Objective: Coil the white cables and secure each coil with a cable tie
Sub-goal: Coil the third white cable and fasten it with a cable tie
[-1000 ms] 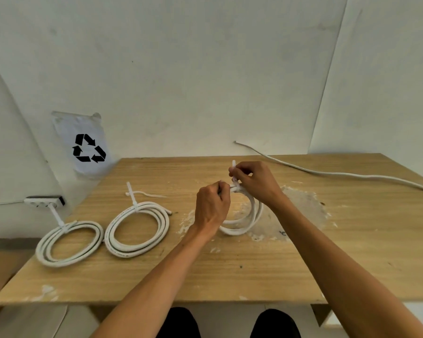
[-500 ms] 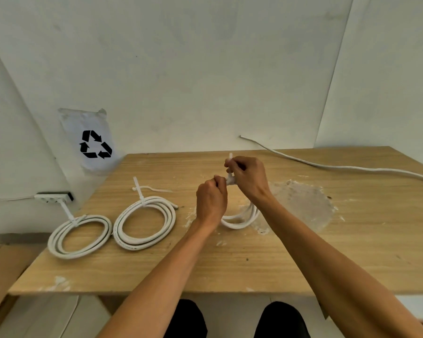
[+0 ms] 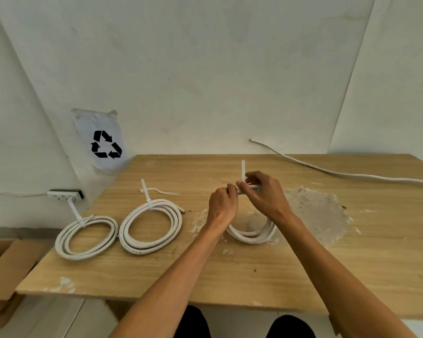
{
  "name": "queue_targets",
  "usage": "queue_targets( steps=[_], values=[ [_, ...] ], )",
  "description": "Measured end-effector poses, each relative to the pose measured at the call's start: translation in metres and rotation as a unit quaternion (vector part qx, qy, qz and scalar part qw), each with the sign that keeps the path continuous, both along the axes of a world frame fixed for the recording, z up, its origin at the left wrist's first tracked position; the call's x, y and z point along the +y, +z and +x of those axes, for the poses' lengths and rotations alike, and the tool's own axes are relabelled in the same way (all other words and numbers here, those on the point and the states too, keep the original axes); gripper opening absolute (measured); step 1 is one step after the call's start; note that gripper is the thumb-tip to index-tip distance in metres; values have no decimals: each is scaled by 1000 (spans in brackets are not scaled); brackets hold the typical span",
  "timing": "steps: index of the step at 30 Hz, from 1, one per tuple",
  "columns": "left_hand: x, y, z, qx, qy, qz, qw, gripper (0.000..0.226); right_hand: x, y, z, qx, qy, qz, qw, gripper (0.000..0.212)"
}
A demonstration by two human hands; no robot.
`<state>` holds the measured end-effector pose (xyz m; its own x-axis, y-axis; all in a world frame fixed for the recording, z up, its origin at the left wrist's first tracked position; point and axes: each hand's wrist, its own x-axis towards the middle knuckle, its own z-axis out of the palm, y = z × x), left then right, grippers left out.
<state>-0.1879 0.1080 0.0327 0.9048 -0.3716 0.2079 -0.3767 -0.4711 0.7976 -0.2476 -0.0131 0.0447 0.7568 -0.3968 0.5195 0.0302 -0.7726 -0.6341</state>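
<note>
Both hands hold a white cable coil tilted up off the wooden table, its lower loop resting on the top. My left hand grips the coil's upper part from the left. My right hand pinches a white cable tie at the same spot, its tail sticking straight up. Two tied coils lie flat at the left: a left tied coil and a middle tied coil, each with a tie tail pointing up.
A loose cable tie lies behind the middle tied coil. A long uncoiled white cable runs along the table's back right. A cardboard box sits low at the left. A white plaster patch marks the table.
The coil has tipped more upright in my hands, and the tie's tail stands longer above my right hand. The camera view has shifted, moving everything rightward in frame.
</note>
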Motion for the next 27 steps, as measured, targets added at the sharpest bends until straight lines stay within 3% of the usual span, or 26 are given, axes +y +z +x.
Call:
queue_targets(
  steps=[2, 8, 12, 15, 17, 21, 27],
  values=[
    [2, 0, 3, 18, 5, -10, 1000, 52, -4, -8, -3, -4, -2, -63, 998, 58],
    [-1, -6, 9, 62, 24, -20, 998, 60, -10, -24, -1, -19, -15, -163, 986, 50],
    [-2, -4, 11, 22, 1, 4, 1000, 59, -18, -31, -1, -64, -20, -193, 979, 50],
    [1, -2, 20, -89, -76, 69, 991, 51, -21, -35, 1, -70, -27, -202, 977, 50],
    [4, 1, 29, -82, -143, 89, 982, 44, -23, -35, 3, -64, -30, -209, 975, 53],
    [5, 8, 41, -6, -194, 133, 972, 38, -19, -42, 9, 39, -23, -214, 976, 65],
    [4, 4, 46, 62, -141, 175, 973, 37, -9, -43, 18, 168, -22, -300, 939, 58]
  ],
)
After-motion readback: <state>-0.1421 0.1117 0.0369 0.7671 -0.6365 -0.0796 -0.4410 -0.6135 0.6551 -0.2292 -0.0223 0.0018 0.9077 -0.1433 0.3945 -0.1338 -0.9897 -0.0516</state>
